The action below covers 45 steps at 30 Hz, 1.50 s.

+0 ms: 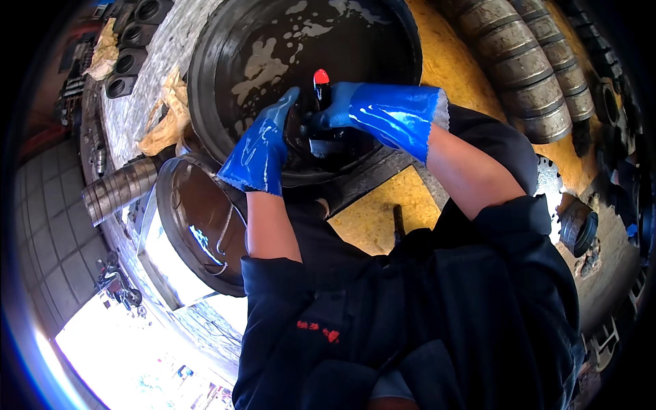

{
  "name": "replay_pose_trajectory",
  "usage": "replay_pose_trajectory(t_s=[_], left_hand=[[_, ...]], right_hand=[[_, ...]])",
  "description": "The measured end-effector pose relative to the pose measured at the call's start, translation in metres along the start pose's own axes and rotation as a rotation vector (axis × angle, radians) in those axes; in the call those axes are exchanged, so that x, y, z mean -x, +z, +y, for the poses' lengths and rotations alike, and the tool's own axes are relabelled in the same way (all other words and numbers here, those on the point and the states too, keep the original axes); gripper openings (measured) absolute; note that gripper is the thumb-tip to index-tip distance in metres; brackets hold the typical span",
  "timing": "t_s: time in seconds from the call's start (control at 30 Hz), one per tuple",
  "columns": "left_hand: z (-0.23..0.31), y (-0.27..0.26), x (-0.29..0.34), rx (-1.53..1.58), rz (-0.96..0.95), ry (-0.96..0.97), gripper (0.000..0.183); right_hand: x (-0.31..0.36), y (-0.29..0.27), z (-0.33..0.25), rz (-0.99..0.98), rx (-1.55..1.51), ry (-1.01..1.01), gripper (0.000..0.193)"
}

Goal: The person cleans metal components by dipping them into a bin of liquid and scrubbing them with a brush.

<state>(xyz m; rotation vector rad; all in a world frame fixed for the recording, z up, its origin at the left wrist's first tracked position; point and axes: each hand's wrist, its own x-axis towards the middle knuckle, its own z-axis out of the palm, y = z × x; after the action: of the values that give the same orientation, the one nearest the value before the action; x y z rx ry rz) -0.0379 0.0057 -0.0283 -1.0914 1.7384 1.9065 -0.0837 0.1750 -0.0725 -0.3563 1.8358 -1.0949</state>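
Both my hands wear blue rubber gloves and are over a wide round basin (203, 89) of dark liquid. My right hand (338, 109) is closed around a brush, whose black handle with a red tip (321, 77) points away from me. Its pale bristles (328, 148) point back toward me. Just to the left, my left hand (268, 137) curls around a dark, wet piece, its fingers partly hidden. That piece blends into the dark liquid, so its kind cannot be made out.
Stacks of ribbed metal cylinders (526, 75) lie at the far right. To the left are several dark blocks with round holes (125, 65) and a crumpled tan cloth (169, 116). A round pan with a wire handle (201, 215) and another ribbed cylinder (123, 190) are at the near left.
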Motion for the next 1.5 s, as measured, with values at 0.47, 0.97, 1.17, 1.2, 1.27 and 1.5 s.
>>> replay_pose_trajectory(t_s=[0.47,0.97,1.17,1.2,1.27,1.5], left_hand=[[-0.046,-0.021,0.058,-0.753,0.095,0.394,0.052],[-0.017,-0.008,0.024,-0.867,0.106,0.231,0.039],[-0.007,-0.003,0.011,-0.208,0.078,0.396,0.045],[-0.004,0.006,0.013,-0.173,0.1,0.35,0.046],[-0.007,0.001,0.005,-0.233,0.083,0.41,0.046],[-0.02,-0.017,-0.001,-0.214,0.11,0.462,0.044]], right_hand=[[-0.018,0.025,0.024,0.018,0.083,-0.129,0.045],[-0.036,0.002,0.031,0.225,0.229,-0.082,0.044],[-0.014,0.009,0.006,0.187,0.04,0.028,0.048],[-0.015,0.007,0.015,0.191,0.039,0.038,0.048],[-0.014,0.002,0.021,0.226,0.236,-0.101,0.046],[0.006,-0.015,-0.012,0.489,0.398,0.104,0.04]])
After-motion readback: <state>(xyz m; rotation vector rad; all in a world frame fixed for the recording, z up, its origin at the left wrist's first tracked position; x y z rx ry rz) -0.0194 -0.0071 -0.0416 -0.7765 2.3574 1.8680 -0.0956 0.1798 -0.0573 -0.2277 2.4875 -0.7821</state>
